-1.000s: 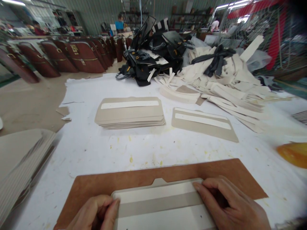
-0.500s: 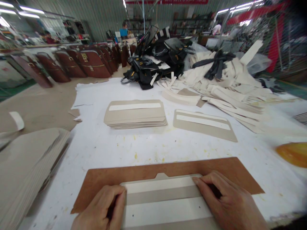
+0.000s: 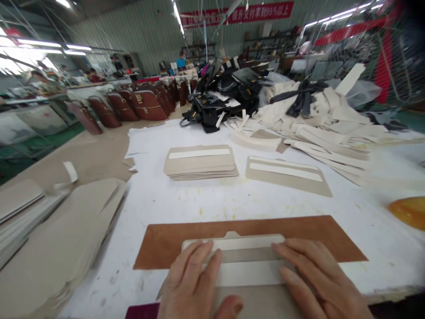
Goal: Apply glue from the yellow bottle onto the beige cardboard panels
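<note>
A grey card panel [image 3: 247, 261] with two white strips lies on a brown board [image 3: 252, 232] at the near table edge. My left hand [image 3: 195, 285] rests flat on the panel's left half, fingers spread, thumb out to the right. My right hand [image 3: 318, 279] presses flat on its right end, fingertips at the upper white strip. Neither hand grips anything.
A stack of like panels [image 3: 200, 161] and a single panel [image 3: 287, 175] lie farther back on the white table [image 3: 186, 204]. Heaped cream strips [image 3: 322, 122], black bags [image 3: 219, 99], brown bags [image 3: 146, 104], grey sheet stacks [image 3: 56, 239] left, an orange object [image 3: 408, 212] right.
My left hand moved from the panel's left edge onto its top and opened flat. The view swung left and up. The right hand stays pressed on the panel.
</note>
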A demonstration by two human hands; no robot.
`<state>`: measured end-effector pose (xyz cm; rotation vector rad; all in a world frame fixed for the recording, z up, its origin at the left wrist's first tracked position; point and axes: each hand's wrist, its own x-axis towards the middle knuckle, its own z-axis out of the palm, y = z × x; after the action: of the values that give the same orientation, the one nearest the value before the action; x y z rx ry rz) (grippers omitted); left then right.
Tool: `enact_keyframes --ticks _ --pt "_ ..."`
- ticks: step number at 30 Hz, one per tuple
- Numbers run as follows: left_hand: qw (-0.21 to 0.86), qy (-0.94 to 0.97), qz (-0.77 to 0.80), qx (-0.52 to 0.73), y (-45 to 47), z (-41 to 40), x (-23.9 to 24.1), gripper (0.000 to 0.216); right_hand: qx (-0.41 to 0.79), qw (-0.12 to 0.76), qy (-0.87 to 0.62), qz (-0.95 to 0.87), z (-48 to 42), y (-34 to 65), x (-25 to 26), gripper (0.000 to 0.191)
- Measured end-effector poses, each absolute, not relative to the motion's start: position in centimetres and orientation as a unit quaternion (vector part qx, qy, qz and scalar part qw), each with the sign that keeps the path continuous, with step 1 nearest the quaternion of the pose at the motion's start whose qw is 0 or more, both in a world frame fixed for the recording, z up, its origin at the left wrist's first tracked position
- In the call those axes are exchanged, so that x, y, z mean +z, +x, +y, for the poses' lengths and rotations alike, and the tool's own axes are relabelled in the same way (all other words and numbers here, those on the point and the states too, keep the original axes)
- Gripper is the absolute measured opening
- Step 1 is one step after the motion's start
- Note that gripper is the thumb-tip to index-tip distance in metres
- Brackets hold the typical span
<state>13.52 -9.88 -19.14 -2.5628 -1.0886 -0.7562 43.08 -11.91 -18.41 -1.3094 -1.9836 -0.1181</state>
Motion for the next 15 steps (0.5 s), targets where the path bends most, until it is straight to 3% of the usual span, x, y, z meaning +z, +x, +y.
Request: enact_keyframes --ticks 6,15 --pt "0.111 -0.884 -0.403 -0.209 17.0 -9.5 -20.9 0.071 -0.132 0.285 -0.426 -0.849 -9.7 40.2 -19.4 0.045" --pt "0.116 -0.847 -0.449 -0.26 18.0 -9.8 -20.9 0.066 -0.173 0.263 -0.44 -0.841 -10.3 40.9 -21.9 0.04"
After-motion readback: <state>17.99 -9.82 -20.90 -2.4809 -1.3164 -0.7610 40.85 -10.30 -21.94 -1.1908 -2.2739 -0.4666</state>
